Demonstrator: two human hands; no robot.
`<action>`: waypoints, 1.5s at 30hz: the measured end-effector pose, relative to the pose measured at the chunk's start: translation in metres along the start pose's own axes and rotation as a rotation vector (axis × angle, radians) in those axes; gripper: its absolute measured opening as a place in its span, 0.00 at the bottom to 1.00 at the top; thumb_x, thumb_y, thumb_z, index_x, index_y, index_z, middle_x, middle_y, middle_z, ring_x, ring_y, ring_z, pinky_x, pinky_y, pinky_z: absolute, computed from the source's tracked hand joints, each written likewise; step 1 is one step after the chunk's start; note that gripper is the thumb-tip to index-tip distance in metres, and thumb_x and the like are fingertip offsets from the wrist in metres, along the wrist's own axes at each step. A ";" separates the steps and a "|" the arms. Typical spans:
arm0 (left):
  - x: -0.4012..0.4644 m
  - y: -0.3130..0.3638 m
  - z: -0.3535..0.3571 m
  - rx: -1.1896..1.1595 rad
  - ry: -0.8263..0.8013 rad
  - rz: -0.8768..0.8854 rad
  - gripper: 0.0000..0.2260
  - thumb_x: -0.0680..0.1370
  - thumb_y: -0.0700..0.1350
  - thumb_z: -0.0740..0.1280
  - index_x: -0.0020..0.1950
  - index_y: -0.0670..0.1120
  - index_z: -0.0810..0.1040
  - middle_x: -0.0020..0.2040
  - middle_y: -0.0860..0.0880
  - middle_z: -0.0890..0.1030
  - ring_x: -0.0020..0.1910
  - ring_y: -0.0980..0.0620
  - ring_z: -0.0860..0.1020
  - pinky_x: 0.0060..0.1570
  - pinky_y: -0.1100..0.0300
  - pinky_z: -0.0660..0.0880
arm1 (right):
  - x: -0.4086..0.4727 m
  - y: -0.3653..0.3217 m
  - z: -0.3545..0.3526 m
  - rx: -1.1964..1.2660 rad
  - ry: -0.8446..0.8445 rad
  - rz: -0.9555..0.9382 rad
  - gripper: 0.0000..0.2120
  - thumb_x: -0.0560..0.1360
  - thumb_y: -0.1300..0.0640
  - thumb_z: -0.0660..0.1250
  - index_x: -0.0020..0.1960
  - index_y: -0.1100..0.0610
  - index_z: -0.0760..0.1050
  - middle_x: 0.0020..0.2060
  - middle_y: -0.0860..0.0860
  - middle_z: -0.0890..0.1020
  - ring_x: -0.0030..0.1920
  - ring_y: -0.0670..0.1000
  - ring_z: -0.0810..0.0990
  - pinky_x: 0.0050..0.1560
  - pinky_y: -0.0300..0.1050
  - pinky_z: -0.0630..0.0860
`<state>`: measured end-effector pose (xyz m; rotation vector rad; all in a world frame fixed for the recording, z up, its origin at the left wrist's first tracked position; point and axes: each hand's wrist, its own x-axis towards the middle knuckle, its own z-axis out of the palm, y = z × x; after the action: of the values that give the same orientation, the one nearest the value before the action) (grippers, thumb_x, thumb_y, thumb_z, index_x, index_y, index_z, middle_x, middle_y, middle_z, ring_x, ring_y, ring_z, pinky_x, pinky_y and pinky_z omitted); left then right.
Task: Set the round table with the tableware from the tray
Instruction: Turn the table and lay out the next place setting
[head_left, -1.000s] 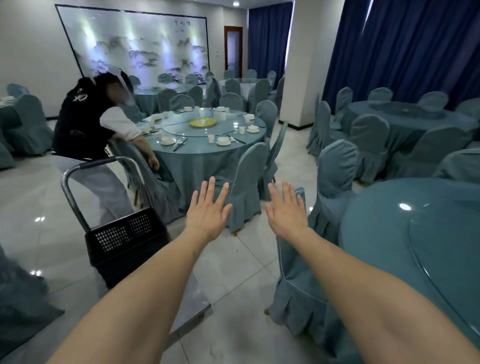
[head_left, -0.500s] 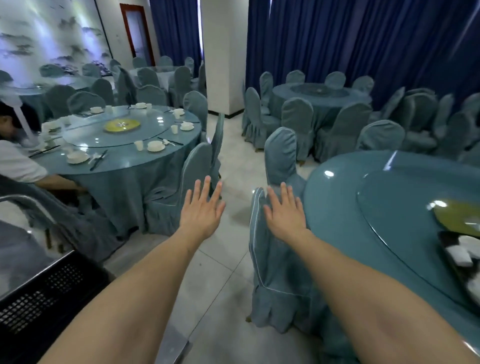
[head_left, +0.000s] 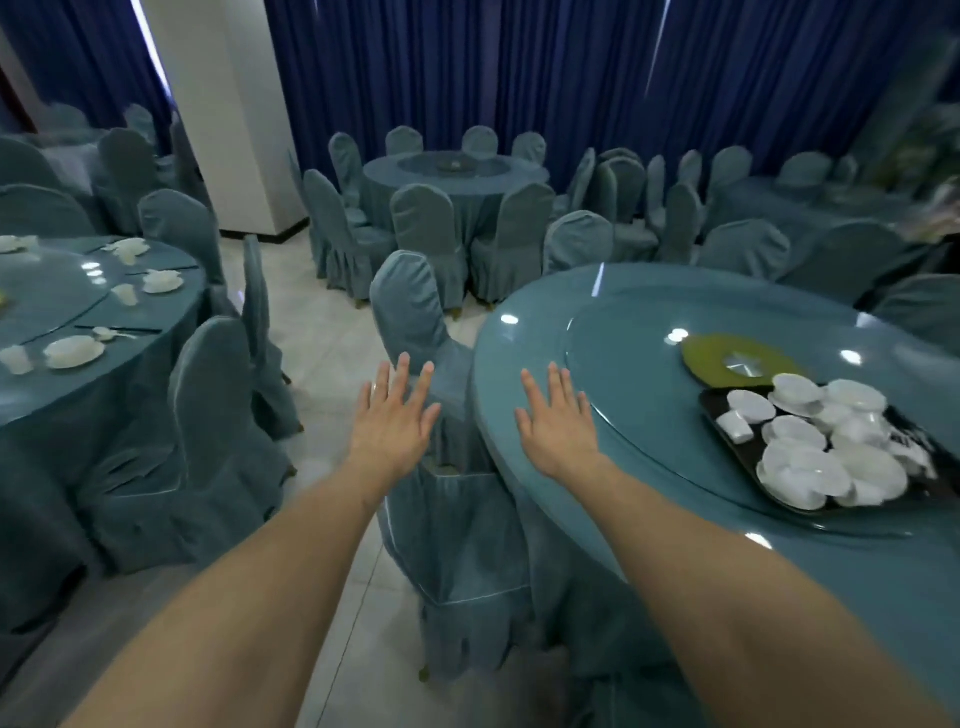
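Fingers: straight and spread on both hands, palms down, holding nothing; the left hand (head_left: 393, 422) hangs in the air over a chair, the right hand (head_left: 558, 425) over the near edge of the round table (head_left: 524, 374), and I cannot tell whether it touches the top.
Tray: a dark tray (head_left: 727, 441) lies on the right part of the glass turntable (head_left: 623, 364), well to the right of the right hand.
Tableware: white bowls, plates and cups (head_left: 815, 447) are piled on the tray, some stacked, some blurred at the far right edge.
Centre piece: a yellow-green disc (head_left: 711, 358) sits on the turntable just behind the tray, its near edge touching or tucked under the tray's far corner.
Chairs: a chair (head_left: 457, 540) in a blue-grey cover stands pushed against the table between the two forearms; another covered chair (head_left: 410, 306) stands beyond it, near the left hand's fingertips.
Left table: a second round table (head_left: 156, 312) at the left is laid with white plates, cups and dark chopsticks.
Back of room: more covered tables and chairs stand before dark blue curtains (head_left: 519, 78), with a white pillar (head_left: 223, 104) at the upper left.
Floor: pale tiles (head_left: 322, 322) run between the tables.
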<state>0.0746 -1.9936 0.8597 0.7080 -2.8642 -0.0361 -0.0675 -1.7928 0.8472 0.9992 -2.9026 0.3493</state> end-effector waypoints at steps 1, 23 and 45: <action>0.010 0.011 0.001 -0.001 0.001 0.019 0.27 0.83 0.61 0.41 0.80 0.56 0.38 0.81 0.48 0.40 0.80 0.43 0.42 0.77 0.43 0.48 | 0.005 0.011 -0.001 0.000 0.004 0.016 0.29 0.85 0.44 0.45 0.83 0.46 0.42 0.83 0.55 0.42 0.82 0.56 0.39 0.81 0.60 0.46; 0.191 0.254 0.100 -0.122 -0.098 0.473 0.27 0.83 0.60 0.41 0.80 0.55 0.37 0.81 0.48 0.40 0.80 0.43 0.41 0.78 0.44 0.46 | 0.050 0.263 0.002 -0.039 0.058 0.476 0.29 0.85 0.43 0.47 0.83 0.47 0.46 0.83 0.56 0.46 0.82 0.56 0.43 0.80 0.60 0.48; 0.294 0.344 0.216 -0.157 -0.261 0.719 0.27 0.83 0.59 0.46 0.81 0.55 0.44 0.82 0.46 0.45 0.80 0.42 0.47 0.77 0.43 0.50 | 0.098 0.341 0.072 0.050 -0.063 0.778 0.28 0.85 0.45 0.47 0.83 0.49 0.47 0.83 0.55 0.48 0.82 0.57 0.44 0.80 0.58 0.49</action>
<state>-0.3791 -1.8301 0.7240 -0.4009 -3.1291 -0.2606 -0.3519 -1.6071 0.7227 -0.1734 -3.2212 0.4143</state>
